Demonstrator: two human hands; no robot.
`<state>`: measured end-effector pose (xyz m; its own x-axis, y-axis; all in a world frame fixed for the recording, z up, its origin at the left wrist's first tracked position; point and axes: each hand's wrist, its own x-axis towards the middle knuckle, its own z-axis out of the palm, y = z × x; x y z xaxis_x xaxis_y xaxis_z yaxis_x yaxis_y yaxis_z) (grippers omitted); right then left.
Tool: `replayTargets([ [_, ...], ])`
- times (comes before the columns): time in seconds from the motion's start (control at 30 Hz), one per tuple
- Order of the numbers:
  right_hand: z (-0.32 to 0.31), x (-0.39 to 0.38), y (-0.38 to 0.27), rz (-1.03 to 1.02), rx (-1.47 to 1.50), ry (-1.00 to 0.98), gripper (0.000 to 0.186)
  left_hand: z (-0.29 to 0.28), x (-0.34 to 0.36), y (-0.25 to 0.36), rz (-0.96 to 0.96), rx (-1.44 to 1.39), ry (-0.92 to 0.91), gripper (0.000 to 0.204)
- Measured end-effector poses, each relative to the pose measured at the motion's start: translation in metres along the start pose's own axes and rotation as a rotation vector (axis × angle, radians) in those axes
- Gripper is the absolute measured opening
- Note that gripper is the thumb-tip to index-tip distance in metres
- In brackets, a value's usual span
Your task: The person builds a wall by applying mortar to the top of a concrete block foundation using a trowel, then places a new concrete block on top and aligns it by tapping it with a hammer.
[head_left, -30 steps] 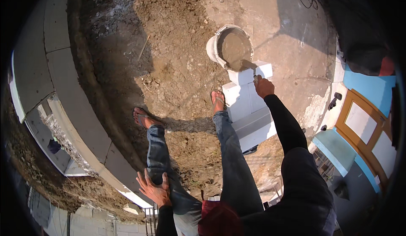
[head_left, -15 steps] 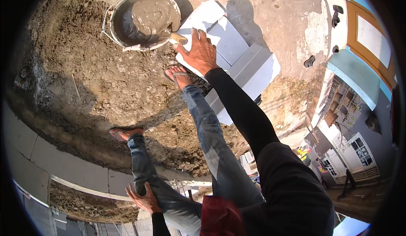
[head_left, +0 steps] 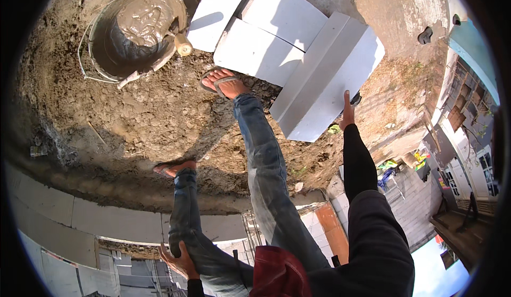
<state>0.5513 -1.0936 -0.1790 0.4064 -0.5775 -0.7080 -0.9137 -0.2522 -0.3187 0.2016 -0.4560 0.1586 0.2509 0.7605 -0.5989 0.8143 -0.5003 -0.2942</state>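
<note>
Down at the lower left, my left hand (head_left: 181,262) rests against my left trouser leg, fingers apart and holding nothing. My right hand (head_left: 347,117) reaches to the right edge of a light grey-white block (head_left: 326,81), thumb stretched out; its other fingers are mostly hidden. Beside the fingertips is a small dark object (head_left: 356,99) whose kind I cannot make out. Further white blocks (head_left: 261,46) lie next to this one, beyond my right foot. A bucket (head_left: 96,62) of wet grey mortar (head_left: 146,20) stands at the upper left, a tool's wooden handle (head_left: 183,45) sticking over its rim.
My sandalled feet stand on rough, lumpy soil (head_left: 133,116). A row of grey slabs (head_left: 117,217) curves along the lower left. Small dark lumps (head_left: 425,35) lie on the ground at the upper right, near a building wall. Colourful items (head_left: 420,161) lie farther right.
My right hand has left the tool handle by the bucket and moved right and nearer, to the block's edge. The view has shifted. My left hand stays on my leg.
</note>
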Motion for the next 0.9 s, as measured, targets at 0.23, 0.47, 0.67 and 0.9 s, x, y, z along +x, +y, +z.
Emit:
replayTargets([
  [0.23, 0.028, -0.013, 0.031, 0.022, 0.052, 0.014, 0.113, -0.008, 0.025, -0.006, 0.046, -0.009, 0.025, 0.07],
  [0.47, 0.046, -0.069, 0.051, 0.166, 0.171, 0.058, 0.121, -0.022, 0.054, 0.031, 0.117, 0.186, 0.022, 0.071],
  [0.67, 0.098, -0.124, 0.058, -0.093, -0.348, 0.49, 0.093, 0.006, 0.113, 0.224, 0.509, -0.273, -0.252, 0.07],
  [0.9, 0.126, -0.068, -0.154, -1.19, -1.701, -0.448, 0.107, 0.024, 0.053, 0.243, 0.544, -0.395, -0.409, 0.07],
])
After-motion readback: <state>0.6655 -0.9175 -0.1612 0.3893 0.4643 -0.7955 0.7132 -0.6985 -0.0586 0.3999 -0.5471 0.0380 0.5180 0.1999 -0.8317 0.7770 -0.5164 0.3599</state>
